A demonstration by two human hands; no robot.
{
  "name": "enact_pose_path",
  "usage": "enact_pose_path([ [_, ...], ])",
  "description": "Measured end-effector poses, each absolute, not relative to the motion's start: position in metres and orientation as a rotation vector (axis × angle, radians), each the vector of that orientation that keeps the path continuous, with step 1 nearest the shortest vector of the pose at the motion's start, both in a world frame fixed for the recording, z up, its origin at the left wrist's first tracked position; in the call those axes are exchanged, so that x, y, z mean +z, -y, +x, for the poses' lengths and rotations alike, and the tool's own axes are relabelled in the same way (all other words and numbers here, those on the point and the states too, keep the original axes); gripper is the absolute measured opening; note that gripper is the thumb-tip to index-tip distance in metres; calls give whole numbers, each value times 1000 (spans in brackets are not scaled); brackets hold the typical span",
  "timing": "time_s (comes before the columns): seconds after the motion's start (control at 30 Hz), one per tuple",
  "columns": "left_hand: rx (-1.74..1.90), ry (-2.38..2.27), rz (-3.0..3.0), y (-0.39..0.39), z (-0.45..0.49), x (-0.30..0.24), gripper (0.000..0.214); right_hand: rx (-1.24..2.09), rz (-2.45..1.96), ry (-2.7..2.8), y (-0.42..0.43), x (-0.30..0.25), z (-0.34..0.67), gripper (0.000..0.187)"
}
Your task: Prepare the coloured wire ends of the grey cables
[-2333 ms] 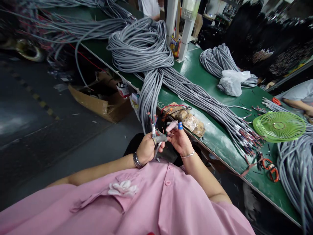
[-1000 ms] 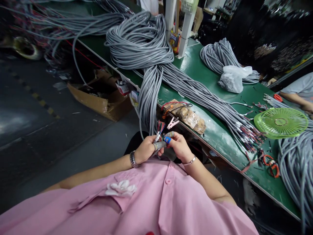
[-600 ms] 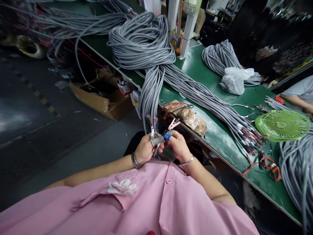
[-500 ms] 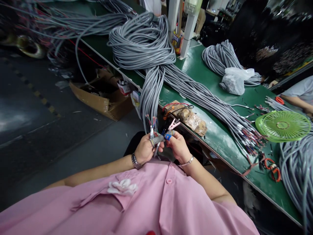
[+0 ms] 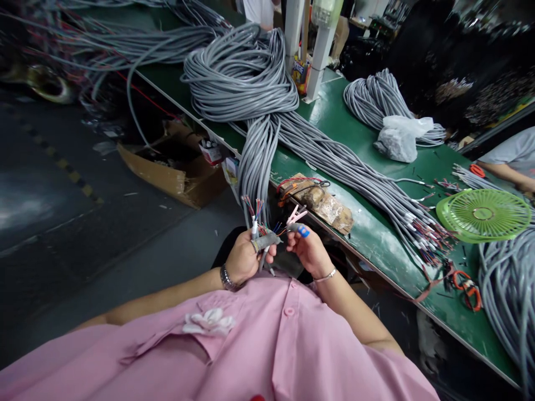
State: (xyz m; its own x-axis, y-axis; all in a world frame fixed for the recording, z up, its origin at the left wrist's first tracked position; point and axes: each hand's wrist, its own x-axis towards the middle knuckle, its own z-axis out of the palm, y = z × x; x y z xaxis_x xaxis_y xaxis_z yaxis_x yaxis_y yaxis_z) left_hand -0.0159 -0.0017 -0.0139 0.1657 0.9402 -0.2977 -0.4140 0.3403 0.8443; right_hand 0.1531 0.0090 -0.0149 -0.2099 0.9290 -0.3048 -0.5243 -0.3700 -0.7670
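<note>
My left hand is closed around the stripped ends of grey cables, its thumb covered by a grey finger sleeve. Thin coloured wires fan upward out of one cable end, and more wires spread to the right above the thumb. At the tips of these wires, my right hand pinches what looks like a wire; the fingers partly hide it. Blue tape wraps one of its covered fingers. Just above that hand, a pink clip is at the table edge.
Coiled grey cable and a long cable bundle lie on the green table. A tape-wrapped block, orange-handled scissors and a green fan are there too. A cardboard box stands below. Another person's arm is at right.
My right hand has moved right, away from my left hand, and turned so the blue tape faces up. The left hand keeps its hold, shifting slightly left.
</note>
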Motion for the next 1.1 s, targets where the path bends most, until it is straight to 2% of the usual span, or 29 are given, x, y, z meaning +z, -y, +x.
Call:
enact_pose_path([
  [0.13,1051,-938,702,4,-13,-5,22,1789,-942,583,-26,-14,163,48],
  [0.23,1031,-919,707,2,-7,2,23,1775,-945,707,-35,-8,160,52],
  [0.37,1013,-876,690,-4,-2,6,23,1669,-952,731,-39,-3,150,51],
  [0.73,1005,-896,664,-9,4,-3,24,1676,-873,529,-44,-6,136,45],
  [0.83,995,-897,679,-8,3,-2,24,1723,-845,480,-43,-8,137,45],
  [1.0,997,-923,698,0,0,2,25,1837,-841,446,-40,-5,142,54],
  [1.1,1015,-930,699,4,-2,4,26,1816,-846,489,-36,1,142,46],
])
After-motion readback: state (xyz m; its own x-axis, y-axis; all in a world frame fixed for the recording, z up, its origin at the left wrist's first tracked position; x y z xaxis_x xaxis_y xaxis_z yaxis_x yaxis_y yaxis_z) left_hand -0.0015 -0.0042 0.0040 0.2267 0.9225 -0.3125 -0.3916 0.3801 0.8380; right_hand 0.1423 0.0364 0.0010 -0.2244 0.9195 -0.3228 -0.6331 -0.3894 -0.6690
